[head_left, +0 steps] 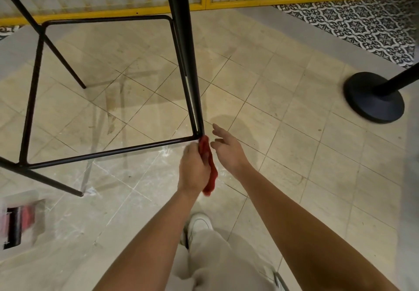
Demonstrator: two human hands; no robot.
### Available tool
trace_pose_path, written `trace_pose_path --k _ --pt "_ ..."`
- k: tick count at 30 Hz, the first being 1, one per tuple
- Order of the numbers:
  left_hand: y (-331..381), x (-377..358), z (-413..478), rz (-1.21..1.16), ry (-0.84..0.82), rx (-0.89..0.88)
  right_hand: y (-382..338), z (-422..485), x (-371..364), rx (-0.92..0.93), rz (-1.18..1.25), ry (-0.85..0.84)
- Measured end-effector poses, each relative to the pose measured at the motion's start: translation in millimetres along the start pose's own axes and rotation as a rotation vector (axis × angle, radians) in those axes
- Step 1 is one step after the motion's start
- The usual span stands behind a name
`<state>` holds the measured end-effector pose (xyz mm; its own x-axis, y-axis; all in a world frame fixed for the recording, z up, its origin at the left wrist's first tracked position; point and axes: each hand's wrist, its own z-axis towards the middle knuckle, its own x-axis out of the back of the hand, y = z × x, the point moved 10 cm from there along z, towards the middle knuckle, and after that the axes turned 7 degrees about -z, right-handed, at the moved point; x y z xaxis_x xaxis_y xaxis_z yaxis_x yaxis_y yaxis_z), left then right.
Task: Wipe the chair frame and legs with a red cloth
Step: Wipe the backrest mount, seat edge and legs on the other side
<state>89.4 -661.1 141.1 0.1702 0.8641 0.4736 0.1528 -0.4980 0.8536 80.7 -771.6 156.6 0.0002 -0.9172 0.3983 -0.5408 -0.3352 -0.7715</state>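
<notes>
A: Where's the crumpled red cloth (210, 174)?
B: In the left hand (192, 169), fingers curled round it. Its top end touches the thin black metal chair frame (108, 152), at the corner where leg meets lower rail.
A: And the right hand (226, 149)?
B: Fingers spread, holding nothing, just beside the cloth.
A: Any writing?
B: The red-and-black box (19, 222) at the left edge is too blurred to read.

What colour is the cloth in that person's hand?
Red; the cloth, gripped by the left hand, shows in the head view.
</notes>
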Motion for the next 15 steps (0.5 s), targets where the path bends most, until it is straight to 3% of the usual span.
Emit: trace_pose_path --k 2,7,15 --pt "-7.7 -6.3 -6.3 0.005 -0.028 0.009 4.9 -3.5 1.9 -0.026 0.027 -0.015" --pt "-27.0 17.3 7.9 -0.036 0.212 0.269 21.6 1.8 9.8 -0.07 0.052 0.014" --pt "-46.2 -5.5 3.2 -0.343 0.306 0.485 26.1 14.4 3.1 -0.041 0.035 -0.009"
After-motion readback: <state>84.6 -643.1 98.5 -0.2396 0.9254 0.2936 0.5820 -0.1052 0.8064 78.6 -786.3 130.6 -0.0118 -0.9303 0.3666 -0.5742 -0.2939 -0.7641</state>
